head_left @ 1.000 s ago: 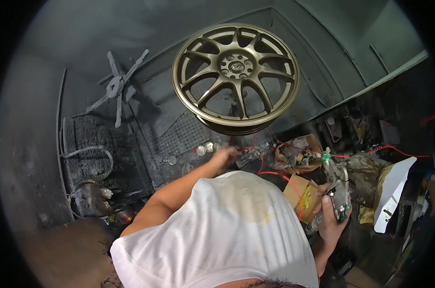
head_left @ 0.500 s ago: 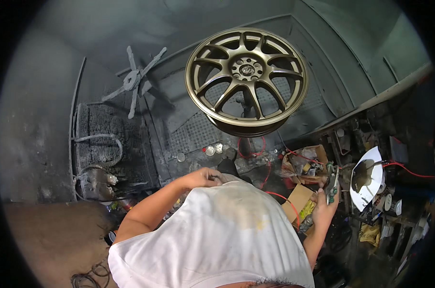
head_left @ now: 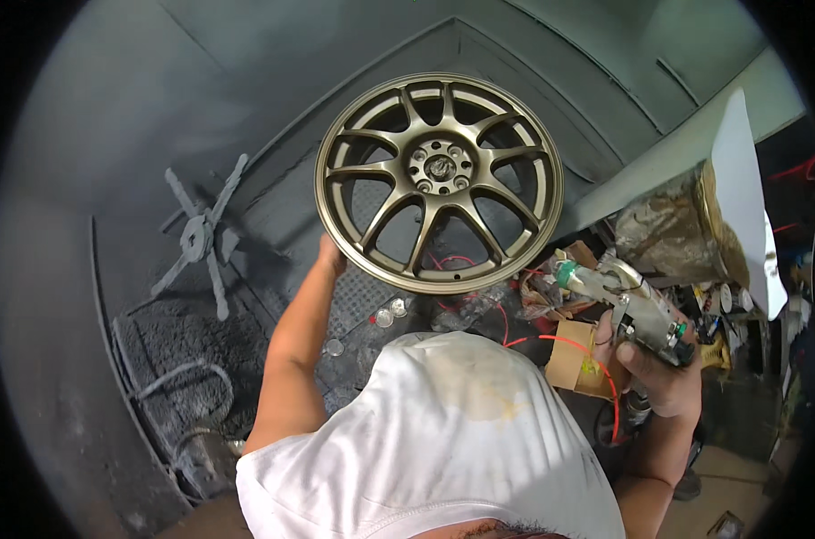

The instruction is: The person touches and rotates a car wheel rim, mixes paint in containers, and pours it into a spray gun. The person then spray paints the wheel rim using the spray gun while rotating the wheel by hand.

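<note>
A bronze multi-spoke wheel rim [head_left: 485, 182] is held up level in front of me, face up. My left hand [head_left: 333, 255] reaches to its near left edge. The fingers are hidden behind the rim, so their grip cannot be seen. On the right, my right hand [head_left: 659, 377] is closed round a metal spray gun [head_left: 641, 310] with green fittings. Just beyond the gun is a brown-stained cup [head_left: 673, 225] with a white sheet [head_left: 740, 202] at its wide end. I cannot tell how the cup joins the gun.
A grey cross-shaped stand [head_left: 194, 238] stands left of the wheel. Below it lies a rough dark pad [head_left: 169, 341] with a grey pipe. A red hose [head_left: 569, 340] loops near an open cardboard box [head_left: 569, 359]. Small round tins [head_left: 385, 318] lie on the floor. Cluttered shelves are at right.
My left hand has moved from my shirt front out to the wheel's near left edge. My right hand has raised the spray gun, and the stained cup with its white sheet has come closer.
</note>
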A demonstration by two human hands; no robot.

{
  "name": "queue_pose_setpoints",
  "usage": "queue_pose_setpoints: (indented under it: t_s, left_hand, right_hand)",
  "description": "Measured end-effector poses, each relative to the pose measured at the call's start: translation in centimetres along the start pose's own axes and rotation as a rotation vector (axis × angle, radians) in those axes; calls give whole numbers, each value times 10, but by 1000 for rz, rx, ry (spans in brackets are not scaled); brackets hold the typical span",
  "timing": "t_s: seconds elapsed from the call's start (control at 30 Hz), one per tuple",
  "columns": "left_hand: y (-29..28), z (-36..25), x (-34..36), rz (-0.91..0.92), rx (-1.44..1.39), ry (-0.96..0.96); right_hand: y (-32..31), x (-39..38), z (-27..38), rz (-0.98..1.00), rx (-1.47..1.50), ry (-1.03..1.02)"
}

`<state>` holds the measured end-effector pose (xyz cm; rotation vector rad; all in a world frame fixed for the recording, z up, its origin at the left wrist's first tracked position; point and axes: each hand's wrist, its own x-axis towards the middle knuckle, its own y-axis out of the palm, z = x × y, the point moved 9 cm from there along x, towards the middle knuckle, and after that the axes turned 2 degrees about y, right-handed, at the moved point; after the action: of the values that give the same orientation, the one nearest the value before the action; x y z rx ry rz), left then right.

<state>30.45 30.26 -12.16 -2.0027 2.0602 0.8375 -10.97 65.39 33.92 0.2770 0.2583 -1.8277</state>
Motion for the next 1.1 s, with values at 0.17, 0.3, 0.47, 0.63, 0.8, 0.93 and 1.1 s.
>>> queue_pose_setpoints:
  t_s: [0.17, 0.3, 0.47, 0.63, 0.8, 0.93, 1.1]
  left_hand:
    - [42, -54, 72, 183, 69, -29]
    - [44, -63, 77, 219, 123, -47]
    - [48, -66, 58, 245, 196, -58]
    - [38, -54, 12, 154, 291, -20]
    - [31, -8, -64, 59, 274, -100]
    - [65, 22, -122, 106, 141, -185]
    - [63, 116, -149, 318, 634, -65]
  right_hand:
    - [8, 14, 32, -263, -163, -59]
    - [-5, 5, 41, -431, -130, -106]
    - [19, 9, 33, -232, -57, -8]
    - [6, 12, 21, -252, -174, -71]
    - [-16, 0, 17, -339, -243, -70]
    - [-16, 2, 18, -299, -258, 31]
    - [-2, 4, 16, -102, -262, 10]
